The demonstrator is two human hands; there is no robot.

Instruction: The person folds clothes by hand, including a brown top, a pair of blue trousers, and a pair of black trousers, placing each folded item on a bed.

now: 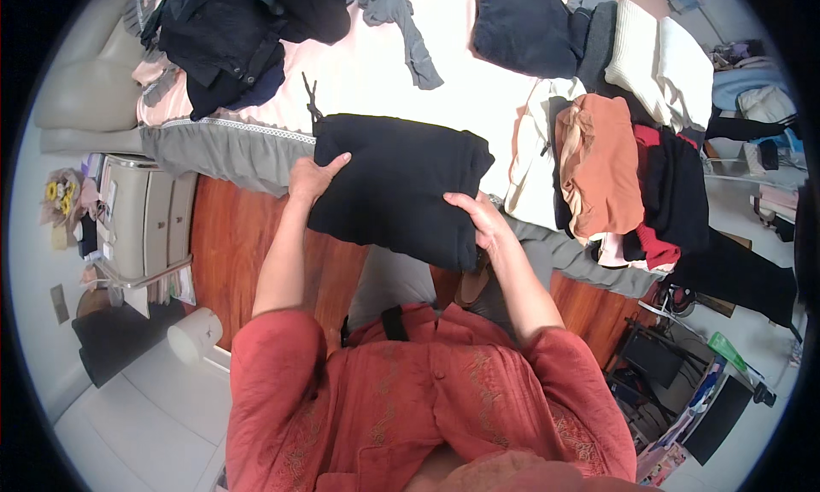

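Between my two hands is a folded black garment point(393, 184), held flat over the bed's near edge; a drawstring dangles from its far left corner. My left hand point(314, 178) grips its left side, thumb on top and fingers hidden beneath. At the right side my right hand point(480, 220) holds it the same way. Which kind of garment it is, the folds do not show. Just right of it lie a folded cream garment point(531, 172) and a folded rust-orange one point(602, 167).
A dark clothes heap point(231, 48) lies at the bed's far left, a grey garment point(401, 31) beside it. Folded navy point(525, 26) and white knit point(636, 56) clothes sit at the far right. A beige bedside cabinet point(149, 214) stands left, near a white bin point(195, 334).
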